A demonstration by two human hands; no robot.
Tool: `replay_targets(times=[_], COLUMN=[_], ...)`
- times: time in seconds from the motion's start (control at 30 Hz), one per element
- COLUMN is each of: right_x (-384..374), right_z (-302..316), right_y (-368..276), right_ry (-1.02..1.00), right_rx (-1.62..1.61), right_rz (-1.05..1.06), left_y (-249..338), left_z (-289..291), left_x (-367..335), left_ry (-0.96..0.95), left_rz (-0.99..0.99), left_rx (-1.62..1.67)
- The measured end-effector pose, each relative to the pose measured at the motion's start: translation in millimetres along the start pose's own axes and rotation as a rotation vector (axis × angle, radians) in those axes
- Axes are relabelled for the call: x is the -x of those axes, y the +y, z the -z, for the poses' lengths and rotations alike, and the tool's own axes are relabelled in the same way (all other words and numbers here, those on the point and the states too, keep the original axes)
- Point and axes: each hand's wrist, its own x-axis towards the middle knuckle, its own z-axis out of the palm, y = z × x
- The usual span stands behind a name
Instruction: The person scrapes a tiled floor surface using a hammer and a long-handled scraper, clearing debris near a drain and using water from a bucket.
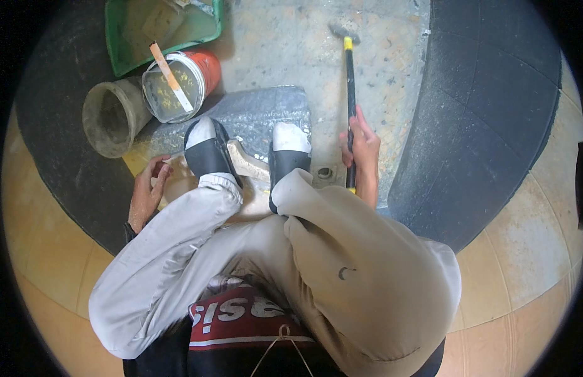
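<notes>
My right hand (363,146) is wrapped round the black handle of a hammer (350,81) with yellow bands. Its small greyish head, slightly blurred, points away from me over the dusty grey floor. At the left, my left hand (149,193) has loosely bent fingers with the thumb apart, and nothing shows in it. Its fingertips are beside a pale cream piece (178,179), partly hidden by my left foot; whether they touch it I cannot tell. Between my feet, in black slides and white socks, lies a curved cream-coloured piece (247,164).
An orange-and-white bucket (207,69) of grey liquid has a flat wooden stick (171,78) across it. Left of it stands a dirty grey bucket (109,119); behind is a green tray (115,38). Dark mats (474,113) flank the work floor. A grey sheet (266,100) lies beyond my feet.
</notes>
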Motion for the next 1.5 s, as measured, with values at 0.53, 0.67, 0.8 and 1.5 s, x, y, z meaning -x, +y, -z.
replay_targets(times=[0.53, 0.67, 0.8, 1.5], right_x=[-6, -11, -2, -25], right_z=[-1, -4, -5, -14], right_y=[9, 13, 12, 2], right_ry=[0.008, 0.007, -0.018, 0.009], right_rx=[0.051, 0.047, 0.086, 0.132], right_rz=[0.060, 0.076, 0.077, 0.157], left_y=[-1, 3, -11, -9], left_z=[0, 1, 2, 4], left_x=[0, -2, 0, -1], left_ry=[0.010, -0.010, 0.015, 0.040], left_rz=[-0.015, 0.008, -0.039, -0.057], left_rx=[0.024, 0.006, 0.000, -0.028])
